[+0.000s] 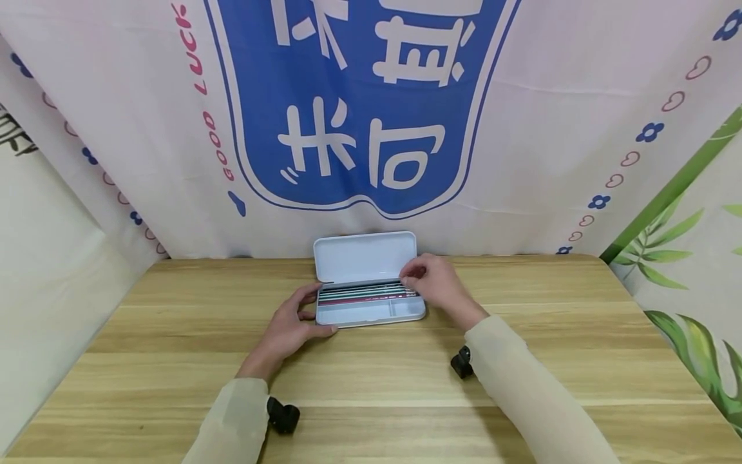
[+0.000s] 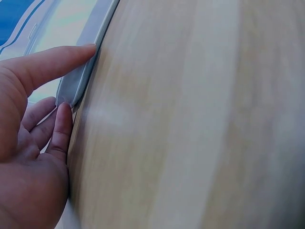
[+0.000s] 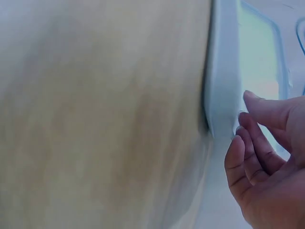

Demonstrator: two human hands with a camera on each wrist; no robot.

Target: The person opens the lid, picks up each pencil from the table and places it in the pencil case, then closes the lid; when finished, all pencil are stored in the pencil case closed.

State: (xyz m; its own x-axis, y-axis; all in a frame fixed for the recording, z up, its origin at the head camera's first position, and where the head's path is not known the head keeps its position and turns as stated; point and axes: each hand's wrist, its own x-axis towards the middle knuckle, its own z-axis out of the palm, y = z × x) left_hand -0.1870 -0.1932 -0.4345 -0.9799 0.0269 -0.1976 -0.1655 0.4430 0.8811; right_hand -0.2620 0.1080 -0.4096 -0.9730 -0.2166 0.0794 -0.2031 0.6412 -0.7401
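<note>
A light blue pencil case stands open on the table, its lid raised at the back. Several pencils, dark, green and dark red, lie side by side along its rear part. My left hand holds the case's left end, with the thumb along the front edge and fingers round the corner. At the right rear end my right hand has its bent fingertips close over the pencils' ends. In the right wrist view a small gap separates thumb and fingers, with nothing visible between them.
The case sits near the back edge of a wooden table. Right behind it hangs a white cloth with a blue printed panel. A small divider splits off the case's front right compartment. Black wrist cameras sit at both sleeves.
</note>
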